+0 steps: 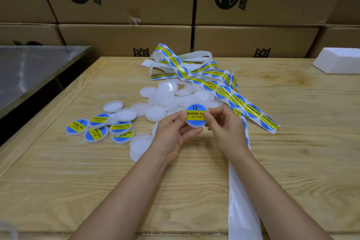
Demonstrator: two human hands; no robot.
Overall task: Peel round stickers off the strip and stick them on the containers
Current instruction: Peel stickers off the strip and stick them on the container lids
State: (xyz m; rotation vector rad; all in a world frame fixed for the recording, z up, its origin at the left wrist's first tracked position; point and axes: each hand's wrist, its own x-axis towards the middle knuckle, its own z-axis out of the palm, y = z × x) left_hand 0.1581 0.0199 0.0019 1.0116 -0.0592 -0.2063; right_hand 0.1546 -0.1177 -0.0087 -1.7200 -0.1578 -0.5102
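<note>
A round white container lid (195, 116) with a blue and yellow sticker on its face is held above the table's middle. My left hand (174, 132) grips its left edge between thumb and fingers. My right hand (222, 125) pinches its right edge, thumb on the sticker. The sticker strip (239, 101) runs from a tangled heap at the back down to the right of my hands. Its bare white backing (241, 210) trails off the front edge under my right forearm. Several labelled lids (97, 127) lie at the left. A pile of plain white lids (167, 99) sits behind my hands.
The wooden table (97, 181) has a raised rim on the left. A steel-topped table (29, 68) stands further left. Stacked cardboard boxes (124, 37) wall off the back. A white foam block (341, 60) sits at the back right corner.
</note>
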